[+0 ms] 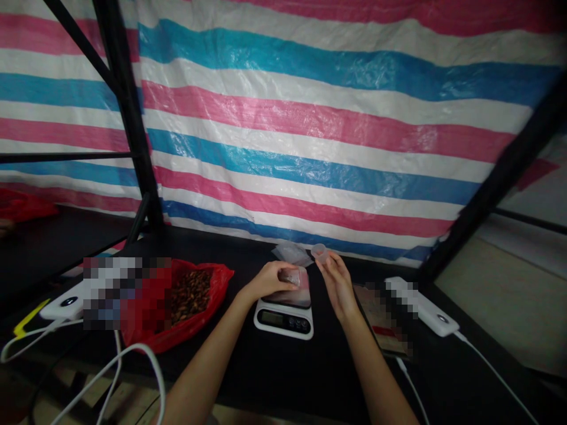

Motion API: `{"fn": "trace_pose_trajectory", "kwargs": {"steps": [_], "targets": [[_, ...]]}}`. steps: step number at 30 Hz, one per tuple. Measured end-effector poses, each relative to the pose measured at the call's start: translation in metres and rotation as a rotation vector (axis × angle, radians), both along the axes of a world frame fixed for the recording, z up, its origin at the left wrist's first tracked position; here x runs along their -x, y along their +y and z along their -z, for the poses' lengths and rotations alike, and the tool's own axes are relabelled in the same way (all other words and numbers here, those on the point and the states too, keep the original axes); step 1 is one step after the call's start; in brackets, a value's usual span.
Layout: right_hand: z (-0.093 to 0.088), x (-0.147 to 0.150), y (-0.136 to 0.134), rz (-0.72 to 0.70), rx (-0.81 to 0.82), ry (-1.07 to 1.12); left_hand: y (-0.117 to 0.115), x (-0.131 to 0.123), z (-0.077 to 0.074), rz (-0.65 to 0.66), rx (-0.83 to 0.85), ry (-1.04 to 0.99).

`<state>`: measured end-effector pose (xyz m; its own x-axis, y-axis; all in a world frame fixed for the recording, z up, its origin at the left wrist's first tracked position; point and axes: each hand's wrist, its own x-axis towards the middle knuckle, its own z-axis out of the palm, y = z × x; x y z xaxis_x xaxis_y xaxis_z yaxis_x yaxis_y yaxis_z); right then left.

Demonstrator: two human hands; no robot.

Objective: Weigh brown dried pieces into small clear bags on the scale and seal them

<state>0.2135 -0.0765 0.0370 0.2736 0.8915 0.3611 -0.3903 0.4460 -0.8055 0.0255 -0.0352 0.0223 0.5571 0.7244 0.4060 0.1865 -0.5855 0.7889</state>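
Note:
A white kitchen scale (283, 327) with a dark display and buttons stands on the black table. My left hand (269, 280) reaches over its metal plate. The thumb and fingers curl round a small, shiny, see-through thing (290, 276) on the plate, whose kind I cannot make out. Just right of the scale, my right hand (337, 277) is raised and holds a small translucent plastic cup (318, 252), its rim tilted up. Behind the scale lies a clear plastic bag (292, 254). Left of my left arm, an open red plastic bag (221, 283) holds many brown, nut-like pieces (192, 292).
White power banks lie left (66, 304) and right (436, 319), with white cables (153, 360) trailing off the front edge. A flat, partly blurred device (385, 319) lies beside my right forearm. Black frame posts (128, 118) and a striped plastic sheet (310, 147) stand behind.

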Motion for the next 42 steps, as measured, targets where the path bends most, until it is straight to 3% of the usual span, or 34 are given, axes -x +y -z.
{"fn": "trace_pose_trajectory", "kwargs": {"steps": [6,12,15,23,36,39,42], "targets": [[-0.001,-0.001,0.002,-0.045,-0.008,0.053,0.000,-0.002,-0.005,-0.102,-0.126,-0.109],[0.000,-0.001,0.001,-0.084,0.029,0.062,0.012,0.005,-0.007,-0.444,-0.161,-0.385],[-0.001,0.000,-0.001,-0.100,0.061,-0.012,0.014,0.010,-0.007,-0.527,-0.231,-0.367],[0.000,0.003,-0.001,-0.143,0.076,-0.075,0.011,0.010,-0.011,-0.475,-0.327,-0.321],[0.007,0.001,0.003,-0.084,0.112,-0.092,0.012,0.009,-0.010,-0.464,-0.316,-0.296],[0.012,-0.001,0.008,-0.031,0.130,-0.140,0.011,0.009,-0.010,-0.456,-0.319,-0.287],[0.019,-0.006,0.016,0.146,0.156,-0.258,0.010,0.009,-0.011,-0.453,-0.313,-0.279]]}}
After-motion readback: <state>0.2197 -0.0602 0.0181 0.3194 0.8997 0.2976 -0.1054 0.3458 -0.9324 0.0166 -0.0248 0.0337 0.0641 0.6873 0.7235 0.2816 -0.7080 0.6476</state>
